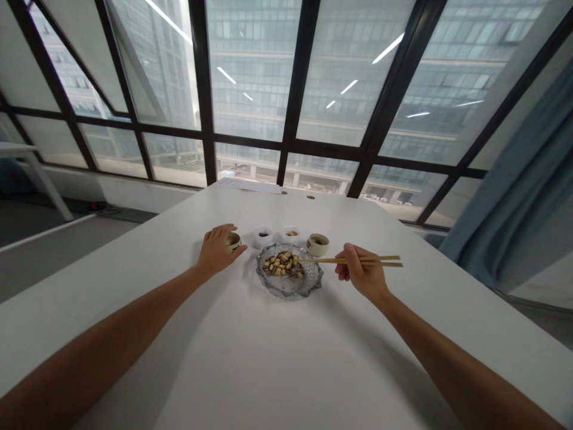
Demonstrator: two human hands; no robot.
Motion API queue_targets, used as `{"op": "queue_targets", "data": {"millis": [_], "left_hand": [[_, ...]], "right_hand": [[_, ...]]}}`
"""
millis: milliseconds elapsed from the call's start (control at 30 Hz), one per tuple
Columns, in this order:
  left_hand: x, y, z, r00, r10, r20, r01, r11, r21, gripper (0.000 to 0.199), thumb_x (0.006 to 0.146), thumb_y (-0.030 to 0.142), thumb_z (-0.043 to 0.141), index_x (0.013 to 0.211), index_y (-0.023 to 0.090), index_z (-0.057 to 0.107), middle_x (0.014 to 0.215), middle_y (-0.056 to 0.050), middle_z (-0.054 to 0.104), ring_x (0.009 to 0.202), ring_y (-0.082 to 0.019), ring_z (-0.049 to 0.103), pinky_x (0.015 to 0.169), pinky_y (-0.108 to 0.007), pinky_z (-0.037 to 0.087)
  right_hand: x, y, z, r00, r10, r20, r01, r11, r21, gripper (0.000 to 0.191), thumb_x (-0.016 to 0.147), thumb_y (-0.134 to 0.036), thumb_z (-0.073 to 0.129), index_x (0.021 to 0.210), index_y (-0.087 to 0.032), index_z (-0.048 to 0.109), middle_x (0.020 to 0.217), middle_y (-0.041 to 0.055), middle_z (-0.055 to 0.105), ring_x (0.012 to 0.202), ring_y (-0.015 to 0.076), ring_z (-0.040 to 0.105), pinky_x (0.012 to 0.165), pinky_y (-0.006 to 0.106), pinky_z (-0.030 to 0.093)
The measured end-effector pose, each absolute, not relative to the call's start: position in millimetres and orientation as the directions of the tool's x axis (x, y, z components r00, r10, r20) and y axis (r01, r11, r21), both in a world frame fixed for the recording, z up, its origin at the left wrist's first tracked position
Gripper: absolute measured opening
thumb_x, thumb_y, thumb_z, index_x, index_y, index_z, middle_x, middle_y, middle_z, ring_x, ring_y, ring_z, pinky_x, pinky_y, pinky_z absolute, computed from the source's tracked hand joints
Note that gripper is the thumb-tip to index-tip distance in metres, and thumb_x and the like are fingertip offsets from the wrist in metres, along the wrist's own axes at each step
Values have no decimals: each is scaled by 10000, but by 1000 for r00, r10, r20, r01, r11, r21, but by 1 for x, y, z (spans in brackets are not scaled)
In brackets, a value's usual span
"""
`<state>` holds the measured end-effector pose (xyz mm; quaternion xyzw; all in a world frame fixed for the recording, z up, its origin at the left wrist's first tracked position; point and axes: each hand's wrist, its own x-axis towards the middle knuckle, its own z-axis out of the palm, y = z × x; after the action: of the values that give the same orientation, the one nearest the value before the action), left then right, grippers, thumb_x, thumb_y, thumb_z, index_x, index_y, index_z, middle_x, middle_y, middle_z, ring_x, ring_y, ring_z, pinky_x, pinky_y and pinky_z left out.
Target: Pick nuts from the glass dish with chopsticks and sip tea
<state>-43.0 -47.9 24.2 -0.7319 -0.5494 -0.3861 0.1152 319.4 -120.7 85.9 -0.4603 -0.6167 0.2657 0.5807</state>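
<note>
My left hand (218, 248) is curled around a small beige cup (233, 240) with dark markings, its thumb in front and fingers behind. A pair of wooden chopsticks (329, 260) is pinched in my right hand (359, 270). Their tips reach over the right part of the seeds in a scalloped clear glass bowl (311, 286). Mixed pale nuts and darker striped seeds (283, 264) lie in that bowl, mostly on its left side. Whether the tips grip a piece, I cannot make out.
Behind the bowl stand two white dishes, one with dark bits (262, 235) and one with light brown bits (292, 233). A second beige cup (317, 244) is to their right. White paper (259, 187) lies at the far edge of the white table (286, 346), near the windows.
</note>
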Motion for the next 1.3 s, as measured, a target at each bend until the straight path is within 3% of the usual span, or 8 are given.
{"op": "queue_targets", "data": {"millis": [200, 367, 600, 833, 1100, 1300], "left_hand": [[-44, -44, 17, -83, 783, 616, 843, -274, 463, 617, 782, 510, 717, 1281, 212, 511, 1327, -144, 640, 1207, -320, 610, 1025, -477, 488], [-45, -45, 16, -129, 826, 549, 801, -240, 549, 621, 786, 532, 706, 1286, 229, 496, 1264, -121, 677, 1134, -283, 664, 970, -438, 535], [-45, -45, 14, -79, 785, 615, 783, -332, 525, 634, 750, 447, 734, 1298, 243, 490, 1270, -103, 666, 1141, -269, 655, 986, -437, 535], [-42, -50, 17, 36, 750, 660, 814, -405, 415, 631, 725, 376, 773, 1277, 231, 506, 1257, -101, 642, 1176, -279, 618, 1027, -426, 516], [-42, -49, 17, 83, 748, 659, 823, -424, 379, 607, 736, 374, 769, 1271, 252, 508, 1257, -85, 632, 1183, -284, 597, 1043, -442, 502], [-44, -48, 16, 90, 738, 669, 828, -429, 361, 597, 749, 374, 768, 1265, 234, 503, 1250, -94, 634, 1173, -285, 594, 1032, -445, 506]], "right_hand": [[321, -111, 57, 298, 911, 287, -146, 340, -929, 601, 699, -770, 710, 634, -182, 606, 431, 8, 581, 310, 127, 501, 285, 234, 377], [323, -111, 30, 303, 937, 174, -258, 257, -931, 570, 671, -745, 752, 660, -193, 608, 458, 8, 596, 342, 143, 535, 307, 251, 417], [305, -132, 35, 285, 888, 360, -123, 406, -905, 557, 818, -739, 624, 712, -192, 625, 496, 20, 625, 366, 159, 561, 340, 271, 439], [302, -156, 37, -28, 737, 675, 222, 663, -714, 487, 925, -650, 551, 747, -224, 707, 559, 43, 680, 451, 175, 612, 434, 304, 496], [304, -157, 37, -101, 691, 716, 306, 706, -638, 479, 942, -637, 522, 730, -249, 709, 540, 29, 670, 441, 176, 603, 442, 307, 480], [303, -157, 39, -151, 615, 774, 347, 766, -541, 431, 1008, -518, 471, 758, -245, 692, 540, 16, 664, 437, 153, 602, 435, 271, 484]]}}
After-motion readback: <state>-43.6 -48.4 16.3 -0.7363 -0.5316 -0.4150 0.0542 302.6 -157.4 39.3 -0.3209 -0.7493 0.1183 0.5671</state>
